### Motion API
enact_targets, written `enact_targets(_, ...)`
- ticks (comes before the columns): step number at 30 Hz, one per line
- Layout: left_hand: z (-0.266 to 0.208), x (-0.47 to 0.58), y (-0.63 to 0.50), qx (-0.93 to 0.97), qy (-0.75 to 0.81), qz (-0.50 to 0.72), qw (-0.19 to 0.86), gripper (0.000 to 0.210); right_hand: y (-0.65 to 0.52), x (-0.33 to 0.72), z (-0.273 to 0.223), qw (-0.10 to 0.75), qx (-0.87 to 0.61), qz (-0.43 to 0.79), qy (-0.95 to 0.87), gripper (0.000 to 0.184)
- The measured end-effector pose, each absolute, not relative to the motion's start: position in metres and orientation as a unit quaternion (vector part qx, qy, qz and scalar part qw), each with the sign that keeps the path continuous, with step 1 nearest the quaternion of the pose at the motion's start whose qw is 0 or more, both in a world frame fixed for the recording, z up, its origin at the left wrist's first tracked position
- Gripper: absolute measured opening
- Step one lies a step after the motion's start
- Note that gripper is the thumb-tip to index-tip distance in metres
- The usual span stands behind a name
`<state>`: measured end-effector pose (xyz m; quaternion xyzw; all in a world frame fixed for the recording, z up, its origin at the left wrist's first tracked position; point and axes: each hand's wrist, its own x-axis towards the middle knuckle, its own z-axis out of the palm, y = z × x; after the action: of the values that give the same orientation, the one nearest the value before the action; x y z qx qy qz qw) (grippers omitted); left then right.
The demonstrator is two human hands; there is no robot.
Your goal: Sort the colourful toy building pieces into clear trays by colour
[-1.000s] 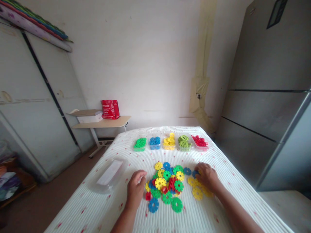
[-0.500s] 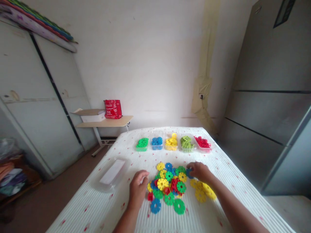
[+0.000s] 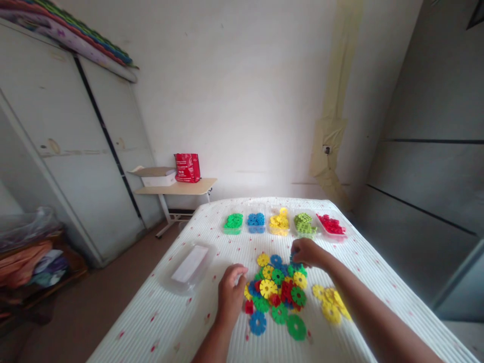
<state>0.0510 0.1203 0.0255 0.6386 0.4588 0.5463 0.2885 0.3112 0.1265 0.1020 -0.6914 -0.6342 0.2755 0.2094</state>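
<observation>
A mixed pile of flower-shaped plastic discs, among them a yellow disc and a green disc, lies on the table, with small red pieces in its middle. At the pile's far right edge my right hand pinches a blue disc, partly hidden by the fingers. To the left of the pile is my left hand, fingers loosely curved and thumb apart, holding nothing. Several yellow discs form a separate group under my right forearm.
Along the back stand clear trays of green pieces, blue pieces, yellow pieces, light green pieces and red pieces. A clear plastic lid or tray with a white label lies at left. The tablecloth is white and ribbed.
My right hand has moved away from me and slightly left with the blue disc, from the pile's right side to its far right edge. My left hand stays beside the pile. The view has turned left.
</observation>
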Motion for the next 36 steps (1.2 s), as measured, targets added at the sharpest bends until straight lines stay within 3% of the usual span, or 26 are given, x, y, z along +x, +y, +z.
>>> enact_targets(4,0.025,0.050,0.120,0.639,0.460,0.544,0.290,0.017,0.174,0.279,0.120,0.328,-0.677,0.290,-0.592,0.007)
enact_targets(7,0.024,0.049,0.120,0.636,0.462,0.548,0.286,0.017,0.208,0.264,0.127,0.422,-0.668,0.277,-0.547,0.021)
enact_targets(11,0.023,0.049,0.121,0.632,0.458,0.552,0.294,0.017,0.219,0.264,0.118,0.472,-0.669,0.251,-0.516,0.022)
enact_targets(16,0.020,0.049,0.122,0.638,0.456,0.548,0.291,0.016,0.177,0.298,0.103,0.471,-0.679,0.197,-0.527,0.010)
enact_targets(24,0.019,0.051,0.123,0.652,0.461,0.536,0.275,0.016,0.098,0.381,0.079,0.461,-0.724,0.145,-0.492,0.021)
enact_targets(31,0.021,0.053,0.118,0.659,0.460,0.532,0.269,0.015,0.062,0.409,0.049,0.388,-0.782,0.107,-0.477,0.025)
enact_targets(36,0.020,0.054,0.126,0.678,0.517,0.452,0.262,0.022,0.067,0.413,0.042,0.352,-0.798,0.083,-0.483,0.027)
